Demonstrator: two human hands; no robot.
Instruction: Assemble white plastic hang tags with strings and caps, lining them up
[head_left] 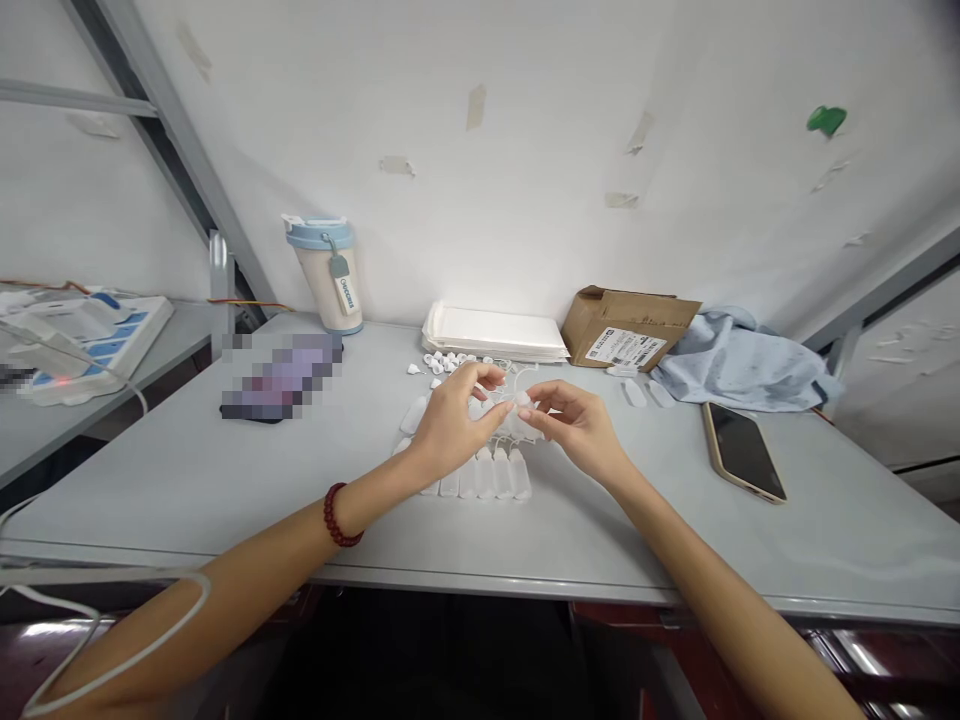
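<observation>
Over the middle of the table my left hand (461, 415), with a dark red bead bracelet (342, 515) at the wrist, curls its fingers, thumb tip against a small translucent white piece (522, 398). My right hand (577, 425) pinches that same piece from the other side. Its exact kind is too small to tell, and fingers partly cover it. A thin pale loop (527, 371) stands up just behind it. Below the hands lies a row of flat translucent pouch-like pieces (485, 475), partly hidden by my left hand. Small white caps (448, 362) are scattered behind my left hand.
A tumbler (330, 280) and a blurred-out flat object (285, 378) are left. Along the wall lie a white stack (495, 332), an open cardboard box (626, 325) and a bluish cloth (742, 360). A phone (744, 450) rests right; a white cable (150, 640) loops lower left.
</observation>
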